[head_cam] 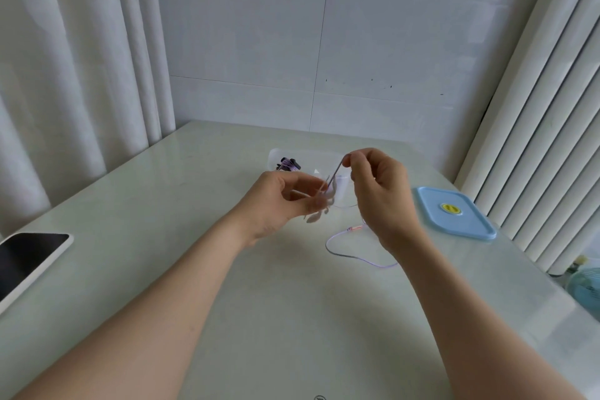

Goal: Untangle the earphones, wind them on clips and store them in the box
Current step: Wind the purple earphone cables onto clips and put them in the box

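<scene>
Earphone cable (336, 174) runs from pinching right grip (380, 195) to clip (314, 217) clutched in left grip (276, 201).

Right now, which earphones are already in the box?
The dark wound set in the box; the pale cord hangs between the left hand and right hand.

Single head-worn wide-angle view, forward and down across the table (194, 178), near edge close, tiled wall (259, 42) beyond

Lilac earphone cable (326, 245) (tail looped), open box (342, 187) w/ wound set (287, 164)
</scene>
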`<state>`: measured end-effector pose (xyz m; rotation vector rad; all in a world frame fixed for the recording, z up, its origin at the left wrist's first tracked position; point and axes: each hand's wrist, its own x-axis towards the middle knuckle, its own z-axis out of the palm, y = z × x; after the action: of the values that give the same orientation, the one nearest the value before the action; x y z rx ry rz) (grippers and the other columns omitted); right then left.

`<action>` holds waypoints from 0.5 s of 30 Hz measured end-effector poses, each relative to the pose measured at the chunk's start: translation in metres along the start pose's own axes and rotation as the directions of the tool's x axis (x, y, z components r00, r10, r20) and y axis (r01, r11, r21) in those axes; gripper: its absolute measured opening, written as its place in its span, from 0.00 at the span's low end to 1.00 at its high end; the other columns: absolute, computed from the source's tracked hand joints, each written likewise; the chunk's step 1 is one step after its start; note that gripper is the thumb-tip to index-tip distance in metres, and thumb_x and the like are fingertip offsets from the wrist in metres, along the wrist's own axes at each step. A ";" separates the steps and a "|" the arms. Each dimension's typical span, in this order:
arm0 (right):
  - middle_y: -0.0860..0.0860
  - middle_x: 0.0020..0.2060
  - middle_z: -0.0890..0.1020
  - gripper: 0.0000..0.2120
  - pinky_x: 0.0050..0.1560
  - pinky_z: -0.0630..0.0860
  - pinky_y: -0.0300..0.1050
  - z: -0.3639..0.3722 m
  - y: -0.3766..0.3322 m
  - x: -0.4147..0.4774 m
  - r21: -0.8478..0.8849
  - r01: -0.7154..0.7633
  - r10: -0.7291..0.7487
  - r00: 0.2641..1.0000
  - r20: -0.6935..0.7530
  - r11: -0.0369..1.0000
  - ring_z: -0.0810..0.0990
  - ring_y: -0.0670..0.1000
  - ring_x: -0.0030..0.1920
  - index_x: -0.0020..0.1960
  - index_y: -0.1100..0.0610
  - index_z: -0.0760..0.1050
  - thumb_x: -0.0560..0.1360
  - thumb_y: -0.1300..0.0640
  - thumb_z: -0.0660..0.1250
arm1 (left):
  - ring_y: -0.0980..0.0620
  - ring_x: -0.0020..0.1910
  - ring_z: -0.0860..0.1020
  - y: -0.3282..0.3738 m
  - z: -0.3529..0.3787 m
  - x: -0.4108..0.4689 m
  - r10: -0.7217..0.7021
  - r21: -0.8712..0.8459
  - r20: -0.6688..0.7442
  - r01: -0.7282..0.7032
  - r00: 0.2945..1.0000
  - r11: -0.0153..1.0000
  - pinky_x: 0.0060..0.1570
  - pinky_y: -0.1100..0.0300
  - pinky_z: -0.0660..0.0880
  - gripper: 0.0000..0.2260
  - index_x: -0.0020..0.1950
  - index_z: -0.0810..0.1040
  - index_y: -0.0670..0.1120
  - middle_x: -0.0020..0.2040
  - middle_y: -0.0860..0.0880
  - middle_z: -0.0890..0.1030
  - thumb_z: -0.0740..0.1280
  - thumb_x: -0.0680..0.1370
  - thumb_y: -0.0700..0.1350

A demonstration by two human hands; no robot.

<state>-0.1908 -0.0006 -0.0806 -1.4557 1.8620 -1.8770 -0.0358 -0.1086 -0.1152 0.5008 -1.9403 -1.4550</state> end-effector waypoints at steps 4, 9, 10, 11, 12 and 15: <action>0.46 0.29 0.78 0.11 0.33 0.68 0.43 0.000 0.014 0.006 -0.247 -0.012 -0.012 0.995 -0.097 0.969 0.70 0.46 0.29 0.45 0.55 0.83 0.81 0.57 0.63 | 0.48 0.52 0.87 0.004 0.002 -0.001 0.075 -0.026 -0.012 -0.076 0.997 0.997 0.61 0.54 0.80 0.13 0.60 0.86 0.43 0.52 0.45 0.88 0.77 0.76 0.38; 0.57 0.26 0.75 0.12 0.32 0.70 0.47 -0.002 0.032 0.006 -0.513 -0.060 0.073 0.997 0.005 0.856 0.66 0.51 0.30 0.37 0.60 0.82 0.76 0.55 0.69 | 0.42 0.53 0.86 0.010 0.001 0.004 0.078 -0.204 -0.200 -0.120 0.977 0.972 0.55 0.52 0.84 0.11 0.60 0.85 0.40 0.53 0.43 0.88 0.75 0.78 0.38; 0.57 0.26 0.74 0.12 0.32 0.71 0.48 0.001 0.030 0.004 -0.543 -0.014 0.062 0.996 0.070 0.839 0.65 0.51 0.30 0.36 0.59 0.82 0.76 0.55 0.69 | 0.44 0.53 0.86 0.011 0.001 0.005 0.066 -0.224 -0.236 -0.120 0.970 0.967 0.54 0.54 0.83 0.10 0.60 0.85 0.40 0.53 0.43 0.88 0.74 0.79 0.38; 0.55 0.26 0.74 0.12 0.33 0.71 0.47 0.004 0.025 0.001 -0.544 0.036 0.060 0.986 0.157 0.838 0.64 0.51 0.30 0.36 0.58 0.82 0.76 0.56 0.69 | 0.45 0.53 0.86 0.011 0.002 0.005 0.053 -0.235 -0.270 -0.119 0.962 0.965 0.54 0.54 0.83 0.10 0.60 0.85 0.41 0.52 0.43 0.88 0.74 0.79 0.39; 0.53 0.24 0.73 0.12 0.34 0.69 0.46 0.006 0.020 -0.003 -0.525 0.086 0.063 0.964 0.259 0.847 0.63 0.49 0.30 0.35 0.56 0.82 0.76 0.56 0.69 | 0.45 0.54 0.87 0.011 0.002 0.006 0.039 -0.239 -0.300 -0.115 0.953 0.964 0.55 0.52 0.84 0.10 0.59 0.85 0.40 0.52 0.43 0.88 0.74 0.79 0.40; 0.48 0.21 0.65 0.19 0.34 0.64 0.45 0.011 0.005 -0.012 -0.432 0.230 0.000 0.882 0.471 0.872 0.60 0.50 0.30 0.28 0.55 0.74 0.78 0.56 0.71 | 0.44 0.53 0.87 0.010 0.002 0.007 -0.016 -0.231 -0.375 -0.077 0.927 0.970 0.56 0.49 0.84 0.08 0.56 0.86 0.40 0.49 0.43 0.88 0.75 0.79 0.41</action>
<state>-0.1795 -0.0012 -0.0936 -1.9855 2.0943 -0.9840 -0.0418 -0.1084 -0.1042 0.5841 -1.4433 -1.4308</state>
